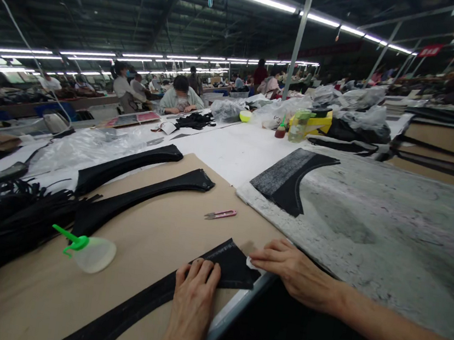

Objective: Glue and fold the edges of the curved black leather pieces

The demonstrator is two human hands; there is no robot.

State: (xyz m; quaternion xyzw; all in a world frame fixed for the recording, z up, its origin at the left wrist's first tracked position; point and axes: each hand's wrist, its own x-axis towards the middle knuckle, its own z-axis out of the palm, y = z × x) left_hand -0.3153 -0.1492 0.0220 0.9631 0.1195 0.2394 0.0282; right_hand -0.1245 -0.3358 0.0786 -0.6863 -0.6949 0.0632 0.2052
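A long curved black piece (139,305) lies on the brown cardboard sheet (148,232) at the table's near edge. My left hand (194,295) rests flat on it, fingers together and stretched out, pressing its wide end. My right hand (295,272) lies beside that end, fingers extended, with the fingertips on a small white bit at the piece's corner. Nothing is gripped in either hand.
A squeeze bottle with a green nozzle (88,251) lies left. Pink thread snips (220,214) lie ahead. Two more curved black pieces (141,192) and a heap of black strips (1,219) sit left. A grey stained board (389,228) carries another black piece (287,180). Other people work at the far end.
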